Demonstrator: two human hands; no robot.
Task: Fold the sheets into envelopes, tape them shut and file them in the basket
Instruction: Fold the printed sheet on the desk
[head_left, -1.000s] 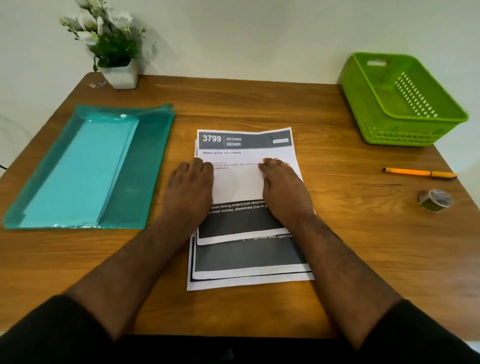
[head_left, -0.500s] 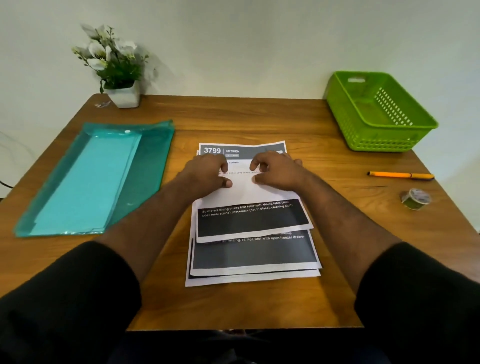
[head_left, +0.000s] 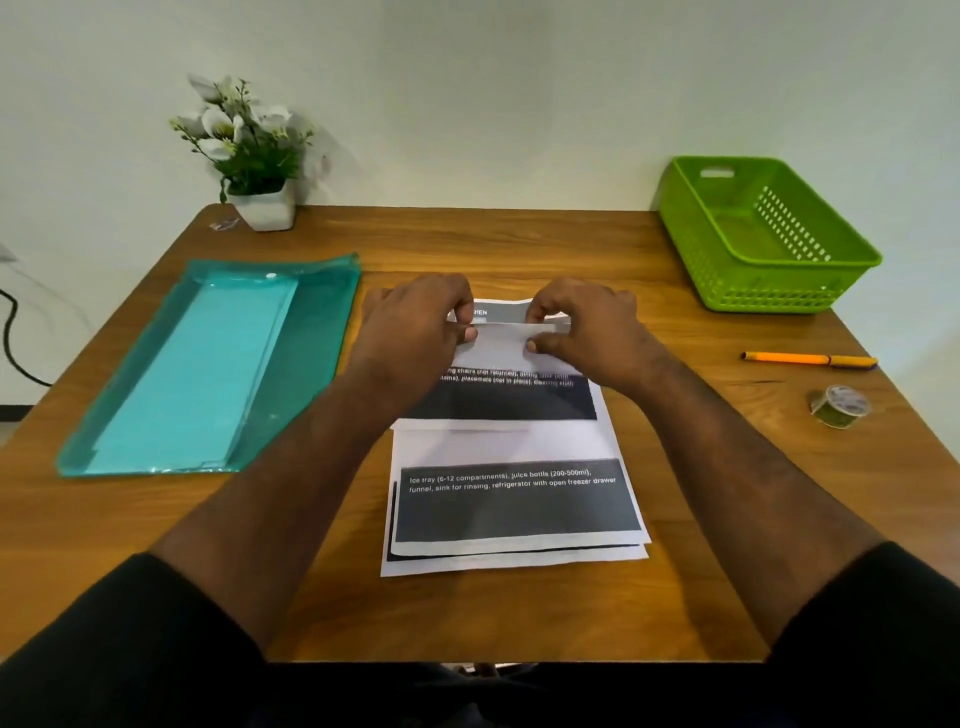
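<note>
A stack of printed sheets (head_left: 514, 499) lies in the middle of the wooden table (head_left: 649, 597). The top sheet (head_left: 504, 400) sits raised at its far end. My left hand (head_left: 415, 332) pinches that far edge on the left and my right hand (head_left: 582, 327) pinches it on the right, both with thumbs under and fingers curled over. The green basket (head_left: 769, 239) stands empty at the back right. A roll of tape (head_left: 840, 406) lies near the right edge.
A teal plastic folder (head_left: 208, 369) with light blue paper inside lies on the left. A white pot of flowers (head_left: 260, 208) stands at the back left. An orange pen (head_left: 810, 359) lies on the right, beyond the tape. A black cable hangs off the left side.
Both hands went from lying flat on the top sheet to pinching its far edge, and that sheet has shifted away from me, uncovering the sheet below. The camera view rose.
</note>
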